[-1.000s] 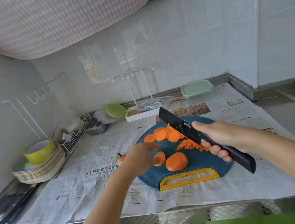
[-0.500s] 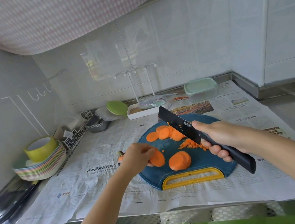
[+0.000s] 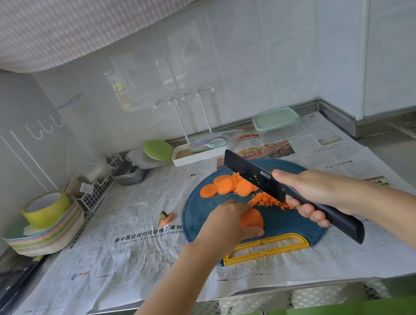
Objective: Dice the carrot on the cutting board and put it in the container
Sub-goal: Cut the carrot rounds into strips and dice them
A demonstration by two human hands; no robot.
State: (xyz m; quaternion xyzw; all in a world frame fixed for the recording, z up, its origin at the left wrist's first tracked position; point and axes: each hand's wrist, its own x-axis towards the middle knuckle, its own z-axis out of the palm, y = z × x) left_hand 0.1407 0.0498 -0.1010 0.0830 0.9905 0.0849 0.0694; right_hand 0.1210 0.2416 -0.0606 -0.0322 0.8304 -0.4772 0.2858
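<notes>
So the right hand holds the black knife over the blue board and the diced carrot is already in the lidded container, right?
No: the head view shows the diced carrot lying on the blue board, not in the lidded container. The right hand does hold the black knife.

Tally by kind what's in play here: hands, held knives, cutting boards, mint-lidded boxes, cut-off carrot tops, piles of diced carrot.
Hands: 2 (left hand, right hand)
Held knife: 1
Cutting board: 1
Mint-lidded box: 1
Carrot top: 1
Diced carrot pile: 1
Total: 7

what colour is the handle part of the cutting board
Yellow; the handle sits at the near edge of the blue cutting board, in the head view.
</notes>
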